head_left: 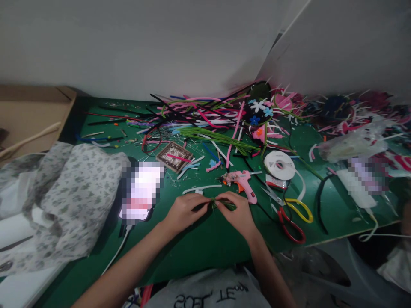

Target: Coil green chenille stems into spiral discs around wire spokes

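Green and small, the fuzzy-looking piece [213, 203] is sitting between my fingertips, over the near part of the table [205, 252]. My left hand [189, 210] is pinching one side with thumb and finger, and my right hand [238, 213] is pinching the other; both grips are narrow, tips almost meeting. My fingers are hiding much of the piece, so I'm not able to tell its exact shape. To my mind, handling it well is calling for light, even pressure, one hand steadying while the other is doing the fine work, so nothing is getting crushed.

Just beyond my right hand, the pink glue gun [245, 185] is lying with its nozzle pointing left. The scissors [281, 202] are resting to its right, blades angling back toward it, so I'm reckoning that side is awkward for reaching. A white strip [210, 187] is lying just past my left fingers. Farther back, green stems [218, 139] are bunching near a white spool [270, 166], while a phone [143, 188] is glowing at left.
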A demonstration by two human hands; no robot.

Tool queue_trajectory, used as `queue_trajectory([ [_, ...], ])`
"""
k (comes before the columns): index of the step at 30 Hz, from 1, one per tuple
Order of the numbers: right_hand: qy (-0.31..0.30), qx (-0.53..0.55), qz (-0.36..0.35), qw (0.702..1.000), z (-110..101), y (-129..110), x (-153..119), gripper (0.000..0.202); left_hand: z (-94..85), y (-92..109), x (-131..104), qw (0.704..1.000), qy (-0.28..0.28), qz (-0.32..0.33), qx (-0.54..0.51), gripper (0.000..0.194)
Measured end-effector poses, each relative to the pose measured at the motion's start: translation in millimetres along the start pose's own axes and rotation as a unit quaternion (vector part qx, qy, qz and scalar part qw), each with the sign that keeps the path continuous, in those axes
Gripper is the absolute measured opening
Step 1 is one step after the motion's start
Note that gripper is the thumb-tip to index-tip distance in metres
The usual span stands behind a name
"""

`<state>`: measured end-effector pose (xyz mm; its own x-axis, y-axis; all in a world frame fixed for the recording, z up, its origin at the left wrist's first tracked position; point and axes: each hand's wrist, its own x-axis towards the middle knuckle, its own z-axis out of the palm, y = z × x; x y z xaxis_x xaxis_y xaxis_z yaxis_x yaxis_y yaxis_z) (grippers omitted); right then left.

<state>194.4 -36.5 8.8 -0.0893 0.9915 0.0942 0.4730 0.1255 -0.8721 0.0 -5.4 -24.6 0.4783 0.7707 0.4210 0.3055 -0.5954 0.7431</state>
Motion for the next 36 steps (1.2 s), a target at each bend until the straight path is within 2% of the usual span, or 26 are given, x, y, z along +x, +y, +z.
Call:
queue_trajectory([
  [13, -0.011, 0.014, 0.023, 1.0, 1.7, 2.2, 1.1, 0.013, 0.3, 1.5, 2.8, 1.0, -0.004, 0.011, 0.018, 0.014],
  [20, -0.049, 0.041, 0.034, 0.997, -1.2, 4.8, 2.6, 0.037, 0.0, 1.8, 2.6, 0.999, -0.009, 0.04, 0.032, 0.013],
  [26, -0.066, 0.03, 0.005, 0.997, -3.8, 1.6, 3.0, 0.026, 1.2, 0.3, 1.0, 0.998, -0.009, 0.047, 0.033, 0.015],
  [32, -0.062, 0.025, 0.012, 0.998, -3.2, 1.2, 1.5, 0.03, 0.8, 1.6, 1.5, 0.998, -0.011, 0.048, 0.035, 0.014],
  [36, -0.061, 0.016, 0.006, 0.998, -2.2, 0.6, 1.3, 0.022, 0.7, 2.8, 2.5, 0.998, -0.013, 0.045, 0.033, 0.014],
])
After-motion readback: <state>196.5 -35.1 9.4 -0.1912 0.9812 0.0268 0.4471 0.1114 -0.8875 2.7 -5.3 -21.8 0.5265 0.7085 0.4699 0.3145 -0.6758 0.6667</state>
